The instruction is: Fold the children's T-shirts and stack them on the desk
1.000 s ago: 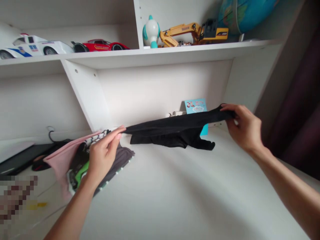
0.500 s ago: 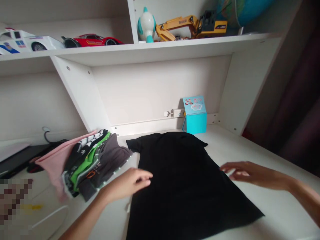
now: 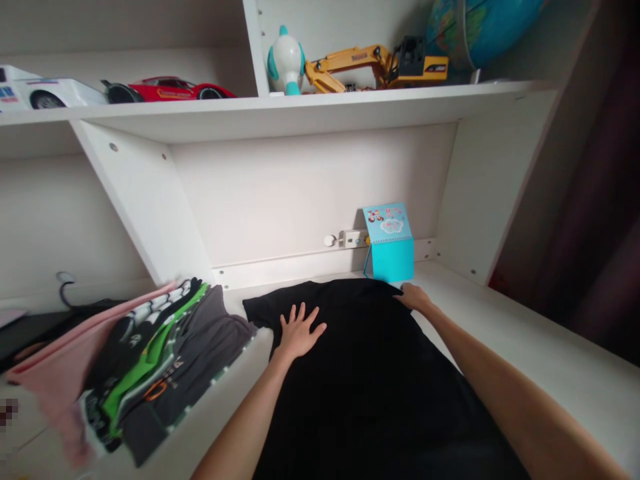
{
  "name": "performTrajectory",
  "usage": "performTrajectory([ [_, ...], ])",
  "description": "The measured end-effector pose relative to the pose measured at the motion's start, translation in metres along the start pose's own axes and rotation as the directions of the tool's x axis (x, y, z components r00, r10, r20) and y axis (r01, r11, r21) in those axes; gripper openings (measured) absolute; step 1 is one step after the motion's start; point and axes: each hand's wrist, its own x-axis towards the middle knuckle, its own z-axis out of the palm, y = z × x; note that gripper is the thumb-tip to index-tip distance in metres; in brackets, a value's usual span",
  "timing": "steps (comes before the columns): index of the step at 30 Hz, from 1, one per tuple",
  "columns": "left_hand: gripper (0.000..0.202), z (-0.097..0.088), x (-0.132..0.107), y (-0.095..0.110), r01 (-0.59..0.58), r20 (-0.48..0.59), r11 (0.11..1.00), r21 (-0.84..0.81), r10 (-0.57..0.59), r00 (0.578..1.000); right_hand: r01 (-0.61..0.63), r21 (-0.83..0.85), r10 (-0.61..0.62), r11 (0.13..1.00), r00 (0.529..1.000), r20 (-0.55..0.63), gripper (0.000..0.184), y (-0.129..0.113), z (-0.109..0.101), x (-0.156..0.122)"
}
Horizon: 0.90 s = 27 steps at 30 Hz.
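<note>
A black T-shirt [image 3: 360, 380] lies spread on the white desk, its neck end toward the back wall. My left hand [image 3: 299, 331] rests flat on the shirt near its left sleeve, fingers spread. At the right sleeve, my right hand [image 3: 414, 297] has its fingers closed on the sleeve's edge; the fingertips are partly hidden. Left of the shirt is a pile of overlapping clothes [image 3: 200, 353] in pink, black, green and dark grey.
A blue desk calendar [image 3: 393, 257] stands just behind the right sleeve, beside a wall socket [image 3: 354, 239]. Above runs a white shelf [image 3: 320, 110] with a red toy car [image 3: 173, 90], a yellow toy excavator [image 3: 370, 63] and a globe [image 3: 493, 30]. A dark curtain hangs at right.
My left hand has moved forward and come down spread on the shirt. My right hand has reached forward to the right sleeve and closed on it. The view has shifted slightly.
</note>
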Motion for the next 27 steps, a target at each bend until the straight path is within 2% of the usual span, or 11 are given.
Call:
performTrajectory([
  [3,0.067,-0.001,0.000,0.000,0.005,0.023,1.000,-0.005,-0.005,1.000,0.126,0.033,-0.126,0.992,0.992,0.007,0.021,-0.008,-0.011,0.012],
  [5,0.066,-0.001,0.000,0.002,0.006,0.035,1.000,-0.011,-0.006,0.999,0.236,0.063,-0.233,0.970,0.971,-0.061,0.015,-0.018,-0.024,0.014],
  [8,0.066,0.000,-0.001,0.004,0.014,0.047,1.000,-0.021,-0.013,0.999,0.399,0.092,-0.379,0.912,0.908,-0.179,0.026,-0.034,-0.040,0.004],
  [11,0.067,0.002,-0.003,0.007,0.025,0.054,0.999,-0.028,-0.024,0.998,0.509,0.092,-0.489,0.856,0.855,-0.172,0.021,-0.046,-0.045,-0.011],
  [14,0.066,0.002,-0.004,0.010,0.036,0.056,0.999,-0.037,-0.034,0.998,0.472,0.046,-0.455,0.880,0.868,-0.196,0.014,-0.048,-0.050,-0.018],
  [16,0.066,0.001,-0.005,0.011,0.044,0.060,0.998,-0.043,-0.041,0.997,0.362,0.019,-0.338,0.932,0.887,-0.313,0.022,-0.051,-0.056,-0.018],
  [18,0.067,0.000,-0.005,0.012,0.056,0.065,0.997,-0.044,-0.053,0.997,0.208,-0.003,-0.180,0.978,0.841,-0.510,0.032,-0.059,-0.059,-0.021],
  [20,0.067,-0.001,-0.006,0.013,0.063,0.070,0.997,-0.041,-0.060,0.996,0.144,-0.048,-0.143,0.988,0.777,-0.613,0.037,-0.074,-0.052,-0.029],
  [22,0.068,-0.001,-0.006,0.013,0.064,0.066,0.997,-0.039,-0.062,0.996,0.269,-0.120,-0.293,0.956,0.826,-0.482,0.039,-0.096,-0.033,-0.042],
  [24,0.067,0.001,-0.007,0.014,0.063,0.055,0.997,-0.036,-0.061,0.997,0.454,-0.115,-0.468,0.883,0.859,-0.206,0.038,-0.116,-0.006,-0.055],
  [27,0.066,0.002,-0.008,0.017,0.064,0.056,0.998,-0.028,-0.062,0.996,0.508,-0.069,-0.509,0.858,0.861,0.004,0.048,-0.136,0.035,-0.062],
])
